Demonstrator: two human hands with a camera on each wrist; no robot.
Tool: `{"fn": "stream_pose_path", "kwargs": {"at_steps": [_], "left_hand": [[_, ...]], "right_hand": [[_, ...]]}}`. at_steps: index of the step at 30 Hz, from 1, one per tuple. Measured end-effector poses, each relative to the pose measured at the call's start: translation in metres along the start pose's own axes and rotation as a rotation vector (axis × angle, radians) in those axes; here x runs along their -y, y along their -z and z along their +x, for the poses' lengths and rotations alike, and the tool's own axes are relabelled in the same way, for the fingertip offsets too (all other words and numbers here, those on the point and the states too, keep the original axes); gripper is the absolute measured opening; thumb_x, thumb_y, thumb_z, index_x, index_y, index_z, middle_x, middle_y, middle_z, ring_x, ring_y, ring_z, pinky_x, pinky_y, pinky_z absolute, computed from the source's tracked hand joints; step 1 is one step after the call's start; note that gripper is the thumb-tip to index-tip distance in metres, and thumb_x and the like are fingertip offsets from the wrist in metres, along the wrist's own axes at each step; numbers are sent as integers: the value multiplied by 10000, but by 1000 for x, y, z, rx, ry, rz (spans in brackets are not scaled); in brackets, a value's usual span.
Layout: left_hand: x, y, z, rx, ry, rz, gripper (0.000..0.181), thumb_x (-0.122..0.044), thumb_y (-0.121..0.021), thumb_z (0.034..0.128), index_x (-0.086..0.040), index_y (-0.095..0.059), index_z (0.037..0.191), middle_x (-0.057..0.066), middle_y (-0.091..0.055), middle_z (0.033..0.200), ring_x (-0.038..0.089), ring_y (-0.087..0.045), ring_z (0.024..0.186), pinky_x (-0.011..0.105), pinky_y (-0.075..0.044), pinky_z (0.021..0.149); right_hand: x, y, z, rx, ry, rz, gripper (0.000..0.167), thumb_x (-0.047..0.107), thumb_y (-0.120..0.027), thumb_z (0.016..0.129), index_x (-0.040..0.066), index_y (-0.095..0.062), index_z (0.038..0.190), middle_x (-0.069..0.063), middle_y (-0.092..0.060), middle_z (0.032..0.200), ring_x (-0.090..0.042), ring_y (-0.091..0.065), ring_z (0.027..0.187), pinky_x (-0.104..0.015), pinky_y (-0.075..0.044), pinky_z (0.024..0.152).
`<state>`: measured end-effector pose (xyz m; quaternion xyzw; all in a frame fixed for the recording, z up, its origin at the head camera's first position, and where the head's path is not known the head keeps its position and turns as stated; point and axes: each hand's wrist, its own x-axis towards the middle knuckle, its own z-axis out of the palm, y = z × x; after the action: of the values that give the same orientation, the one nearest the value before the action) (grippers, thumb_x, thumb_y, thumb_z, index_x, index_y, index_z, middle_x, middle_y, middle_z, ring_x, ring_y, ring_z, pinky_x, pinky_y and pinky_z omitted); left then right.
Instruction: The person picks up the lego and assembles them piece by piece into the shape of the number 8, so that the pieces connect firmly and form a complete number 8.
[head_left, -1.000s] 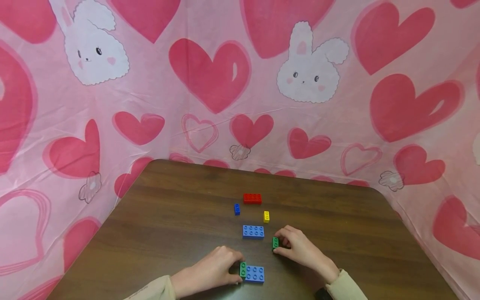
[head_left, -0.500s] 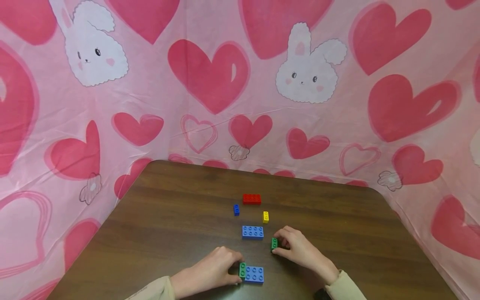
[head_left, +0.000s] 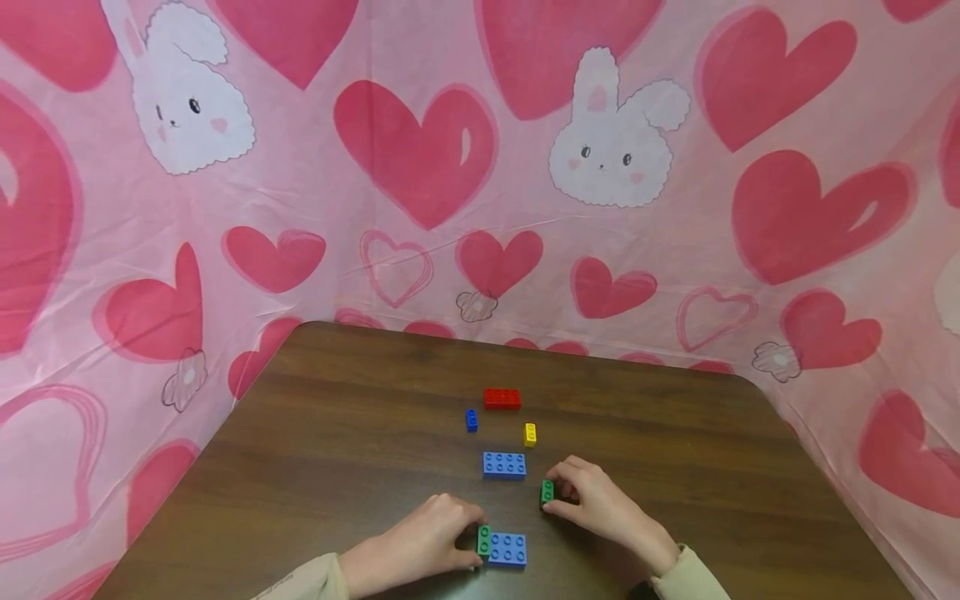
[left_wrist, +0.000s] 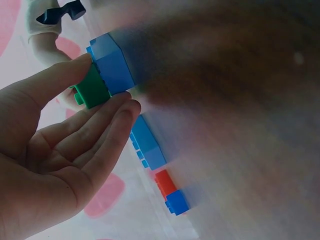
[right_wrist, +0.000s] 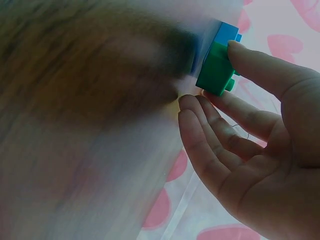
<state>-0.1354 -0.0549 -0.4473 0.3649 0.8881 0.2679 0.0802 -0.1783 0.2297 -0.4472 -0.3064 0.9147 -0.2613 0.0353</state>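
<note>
In the head view my left hand (head_left: pixel 423 537) pinches a small green brick (head_left: pixel 483 541) between thumb and fingers. That brick sits on the left end of a light-blue brick (head_left: pixel 508 550) on the table, whose other studs show bare. My right hand (head_left: pixel 600 500) pinches a second green brick (head_left: pixel 547 494), right of and a little nearer than another light-blue brick (head_left: pixel 504 465). The left wrist view shows the thumb on one end of the stacked green brick (left_wrist: pixel 92 87). In the right wrist view the other green brick (right_wrist: pixel 216 70) lies between thumb and index finger.
Farther back on the brown table (head_left: pixel 360 433) lie a small yellow brick (head_left: pixel 530 434), a small dark-blue brick (head_left: pixel 472 420) and a red brick (head_left: pixel 502 398). A pink cloth (head_left: pixel 300 192) with hearts and rabbits hangs behind the table.
My right hand has shifted slightly nearer with its green brick. The left hand keeps its grip in place, and the whole head view has drifted a little.
</note>
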Motion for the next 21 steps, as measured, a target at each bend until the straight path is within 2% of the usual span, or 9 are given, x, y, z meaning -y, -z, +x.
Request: {"fn": "stream_pose_path", "kwargs": {"at_steps": [15, 21], "left_hand": [[-2, 2, 0, 15, 11, 1, 309, -233, -825, 797, -117, -737, 1070, -28, -767, 988, -18, -669, 871, 124, -534, 722], [-2, 0, -1, -14, -6, 39, 303, -242, -835, 784, -124, -739, 1046, -37, -766, 964, -19, -663, 857, 124, -530, 711]], "right_hand": [[4, -1, -2, 48, -48, -14, 284, 253, -779, 847, 82, -686, 1054, 15, -611, 918, 16, -534, 764, -167, -488, 642], [8, -2, -5, 45, -33, -10, 280, 261, -777, 850, 83, -686, 1045, 10, -611, 908, 5, -549, 758, -175, -493, 640]]}}
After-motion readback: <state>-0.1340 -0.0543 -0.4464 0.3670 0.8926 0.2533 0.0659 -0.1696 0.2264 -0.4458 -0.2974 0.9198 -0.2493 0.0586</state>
